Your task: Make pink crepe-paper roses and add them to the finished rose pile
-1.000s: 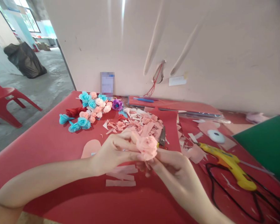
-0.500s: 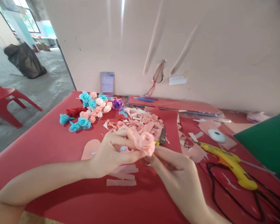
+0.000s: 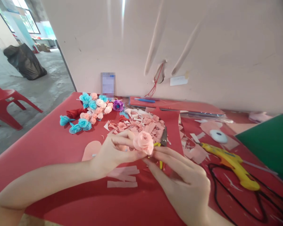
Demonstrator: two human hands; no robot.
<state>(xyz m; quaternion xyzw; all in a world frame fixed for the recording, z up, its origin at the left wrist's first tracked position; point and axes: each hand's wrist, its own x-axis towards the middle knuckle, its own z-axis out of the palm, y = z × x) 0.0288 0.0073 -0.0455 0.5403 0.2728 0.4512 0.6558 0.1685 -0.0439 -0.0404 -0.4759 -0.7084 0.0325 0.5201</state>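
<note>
A pink paper rose is held up over the red table, its petals facing the camera. My left hand pinches the rose at its left side and base. My right hand is at the lower right of the rose, fingertips at its base; whether they grip it is hard to tell. Behind the hands lies a heap of pink paper scraps. Scissors with yellow handles show partly behind my right hand. Below my left hand lie pink paper strips.
Finished blue, pink, red and purple flowers lie at the back left. A yellow glue gun with a black cable lies at the right, beside a white round object and a green board. A phone leans on the wall.
The rose has shifted slightly left and up and tilted. My right hand's fingers have opened out a little at its base, and more of the yellow scissor handles shows.
</note>
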